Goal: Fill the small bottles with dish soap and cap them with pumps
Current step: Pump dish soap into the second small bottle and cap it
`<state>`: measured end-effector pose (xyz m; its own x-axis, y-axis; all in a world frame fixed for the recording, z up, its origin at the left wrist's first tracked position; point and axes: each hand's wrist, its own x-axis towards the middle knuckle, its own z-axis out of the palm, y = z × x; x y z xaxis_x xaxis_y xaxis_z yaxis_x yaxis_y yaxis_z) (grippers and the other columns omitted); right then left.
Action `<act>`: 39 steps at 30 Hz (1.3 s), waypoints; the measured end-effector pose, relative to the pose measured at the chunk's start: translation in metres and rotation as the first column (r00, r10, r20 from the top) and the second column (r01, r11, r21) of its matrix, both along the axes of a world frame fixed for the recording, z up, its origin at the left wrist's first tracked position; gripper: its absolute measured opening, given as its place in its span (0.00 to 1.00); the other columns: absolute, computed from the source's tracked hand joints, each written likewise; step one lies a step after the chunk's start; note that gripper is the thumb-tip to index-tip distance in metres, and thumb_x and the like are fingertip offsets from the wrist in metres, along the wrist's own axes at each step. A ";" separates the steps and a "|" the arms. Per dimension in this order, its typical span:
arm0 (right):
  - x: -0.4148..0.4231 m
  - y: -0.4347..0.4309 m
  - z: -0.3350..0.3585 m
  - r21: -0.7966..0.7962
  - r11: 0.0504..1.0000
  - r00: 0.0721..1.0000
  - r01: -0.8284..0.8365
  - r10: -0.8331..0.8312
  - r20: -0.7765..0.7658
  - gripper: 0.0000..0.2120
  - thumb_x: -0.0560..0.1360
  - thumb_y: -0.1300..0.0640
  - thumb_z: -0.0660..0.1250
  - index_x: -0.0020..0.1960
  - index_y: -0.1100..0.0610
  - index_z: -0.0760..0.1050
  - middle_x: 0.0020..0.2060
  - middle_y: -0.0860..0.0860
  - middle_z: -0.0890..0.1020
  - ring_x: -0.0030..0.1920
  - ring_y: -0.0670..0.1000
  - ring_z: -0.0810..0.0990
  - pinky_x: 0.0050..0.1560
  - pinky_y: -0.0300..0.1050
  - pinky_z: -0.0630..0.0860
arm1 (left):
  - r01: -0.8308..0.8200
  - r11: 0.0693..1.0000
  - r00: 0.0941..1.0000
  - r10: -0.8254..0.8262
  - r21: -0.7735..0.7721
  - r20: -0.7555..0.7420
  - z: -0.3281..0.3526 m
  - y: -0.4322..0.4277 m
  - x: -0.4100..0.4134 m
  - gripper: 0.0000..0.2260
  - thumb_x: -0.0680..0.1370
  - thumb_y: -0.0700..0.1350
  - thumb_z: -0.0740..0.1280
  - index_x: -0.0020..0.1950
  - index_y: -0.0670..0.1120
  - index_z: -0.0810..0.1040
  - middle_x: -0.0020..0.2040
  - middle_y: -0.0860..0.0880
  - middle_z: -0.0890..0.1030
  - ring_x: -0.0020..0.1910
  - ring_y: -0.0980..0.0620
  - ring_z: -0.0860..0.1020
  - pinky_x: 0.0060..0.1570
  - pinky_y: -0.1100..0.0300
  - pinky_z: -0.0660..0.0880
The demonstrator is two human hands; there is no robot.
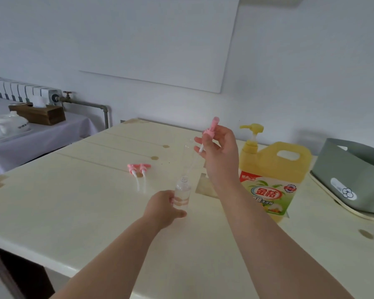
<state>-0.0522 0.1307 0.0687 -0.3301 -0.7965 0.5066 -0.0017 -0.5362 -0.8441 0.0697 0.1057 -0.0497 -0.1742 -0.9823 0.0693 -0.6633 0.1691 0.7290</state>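
The left hand (165, 207) is gripping the small bottle (183, 190) low on its body, fingers and thumb curled round it, and is keeping it standing upright on the table (73, 201) with its open neck pointing up. The right hand (219, 147) is pinching a pink pump (211, 128) at the collar between thumb and fingertips, the other fingers loosely spread. It is holding the pump in the air, head uppermost. The white dip tube (201, 149) is pointing down and slightly left.

The bottle is lying below, nearer than and a little left of the raised pump, so the tube tip and the neck are well apart. The two long axes are running roughly parallel, both near vertical. The right hand is therefore the one placed to bring the tube down into the neck, while the left is steadying the bottle.

How full the bottle is cannot be told through its clear wall. Two spare pumps (138, 168) are lying flat to the far left of the bottle. The dish soap jug (274, 169) is standing to its right.
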 end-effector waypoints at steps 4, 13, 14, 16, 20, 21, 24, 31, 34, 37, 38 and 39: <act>0.004 -0.001 0.009 -0.020 0.999 1.000 -0.025 0.025 -0.017 0.05 0.79 0.58 0.65 0.54 0.54 0.71 0.50 0.48 0.78 0.46 0.46 0.84 0.48 0.47 0.82 | 0.007 1.000 1.000 -0.007 -0.002 -0.009 -0.001 -0.001 0.000 0.14 0.67 0.45 0.77 0.39 0.48 0.70 0.32 0.55 0.67 0.30 0.59 0.66 0.29 0.66 0.60; 0.006 -0.018 -0.034 0.190 0.981 0.979 -0.024 0.062 -0.193 0.04 0.76 0.57 0.68 0.47 0.49 0.74 0.48 0.48 0.82 0.48 0.50 0.84 0.56 0.53 0.79 | -0.008 1.000 0.999 0.008 0.003 -0.039 -0.003 -0.002 0.000 0.11 0.66 0.46 0.77 0.42 0.48 0.76 0.32 0.55 0.68 0.31 0.57 0.67 0.30 0.65 0.62; 0.004 -0.019 -0.041 0.220 0.975 0.967 -0.028 0.082 -0.241 0.04 0.76 0.56 0.68 0.46 0.48 0.75 0.47 0.47 0.83 0.49 0.50 0.84 0.57 0.53 0.78 | -0.009 1.000 0.999 0.009 0.006 -0.048 -0.003 -0.001 0.000 0.11 0.66 0.45 0.77 0.44 0.48 0.78 0.32 0.55 0.69 0.32 0.56 0.69 0.30 0.66 0.62; 0.001 -0.019 -0.051 0.267 0.962 0.947 -0.050 0.130 -0.292 0.04 0.75 0.54 0.69 0.46 0.46 0.75 0.47 0.47 0.83 0.50 0.50 0.83 0.58 0.53 0.77 | -0.009 1.000 0.998 0.010 0.010 -0.070 -0.003 0.000 0.000 0.13 0.66 0.44 0.77 0.49 0.47 0.80 0.34 0.51 0.73 0.37 0.49 0.74 0.30 0.67 0.62; -0.003 -0.012 -0.060 0.300 0.951 0.929 -0.076 0.177 -0.325 0.03 0.76 0.48 0.68 0.47 0.47 0.76 0.46 0.46 0.84 0.48 0.45 0.83 0.53 0.44 0.79 | -0.007 1.000 0.996 0.007 0.011 -0.084 -0.004 -0.001 0.000 0.15 0.67 0.44 0.77 0.52 0.45 0.81 0.40 0.49 0.79 0.44 0.46 0.78 0.31 0.69 0.63; -0.004 -0.010 -0.062 0.302 0.950 0.925 -0.075 0.179 -0.335 0.04 0.76 0.48 0.68 0.48 0.48 0.76 0.46 0.46 0.84 0.47 0.43 0.82 0.51 0.40 0.78 | -0.003 1.000 0.996 0.004 0.015 -0.094 -0.005 -0.002 0.000 0.15 0.67 0.43 0.77 0.52 0.46 0.81 0.37 0.53 0.77 0.40 0.50 0.76 0.32 0.69 0.64; -0.007 -0.006 -0.071 0.311 0.947 0.931 -0.084 0.186 -0.313 0.05 0.76 0.53 0.70 0.50 0.52 0.77 0.47 0.46 0.84 0.46 0.42 0.82 0.47 0.35 0.76 | 0.007 0.999 0.994 -0.002 0.038 -0.109 -0.006 -0.003 0.000 0.15 0.67 0.43 0.77 0.52 0.48 0.81 0.37 0.59 0.77 0.40 0.57 0.75 0.37 0.68 0.69; 0.000 -0.007 -0.072 0.264 0.964 0.946 -0.026 0.109 -0.305 0.16 0.68 0.65 0.75 0.47 0.48 0.77 0.41 0.43 0.81 0.40 0.38 0.78 0.45 0.29 0.72 | 0.005 0.999 0.993 0.001 0.054 -0.117 -0.009 -0.005 0.001 0.15 0.67 0.44 0.77 0.52 0.49 0.81 0.42 0.57 0.80 0.40 0.59 0.75 0.35 0.70 0.66; 0.000 -0.008 -0.072 0.314 0.949 0.939 -0.028 0.132 -0.317 0.14 0.69 0.58 0.75 0.52 0.49 0.78 0.44 0.43 0.81 0.47 0.41 0.79 0.54 0.36 0.74 | -0.002 0.999 0.993 0.007 0.046 -0.116 -0.011 -0.005 0.001 0.16 0.67 0.44 0.77 0.53 0.48 0.81 0.43 0.57 0.80 0.40 0.58 0.74 0.38 0.67 0.67; -0.002 -0.007 -0.075 0.329 0.935 0.940 -0.132 0.223 -0.258 0.12 0.75 0.55 0.69 0.55 0.41 0.76 0.51 0.43 0.81 0.55 0.42 0.79 0.58 0.37 0.73 | 0.000 0.999 0.992 0.006 0.045 -0.126 -0.012 -0.005 0.001 0.15 0.67 0.44 0.77 0.52 0.49 0.81 0.41 0.58 0.80 0.38 0.61 0.74 0.37 0.68 0.67; -0.003 -0.006 -0.076 0.322 0.935 0.939 -0.152 0.238 -0.250 0.11 0.77 0.54 0.68 0.56 0.40 0.75 0.53 0.42 0.82 0.56 0.41 0.79 0.59 0.38 0.74 | 0.000 0.999 0.992 0.005 0.042 -0.123 -0.012 -0.005 0.001 0.15 0.67 0.44 0.77 0.52 0.49 0.81 0.39 0.59 0.78 0.36 0.61 0.73 0.36 0.69 0.66; -0.003 -0.006 -0.077 0.314 0.937 0.939 -0.153 0.237 -0.248 0.10 0.77 0.52 0.67 0.56 0.40 0.75 0.53 0.42 0.82 0.56 0.41 0.79 0.59 0.38 0.74 | 0.002 0.999 0.993 0.002 0.039 -0.119 -0.012 -0.006 0.001 0.15 0.67 0.44 0.77 0.52 0.49 0.81 0.38 0.59 0.78 0.36 0.61 0.72 0.35 0.69 0.66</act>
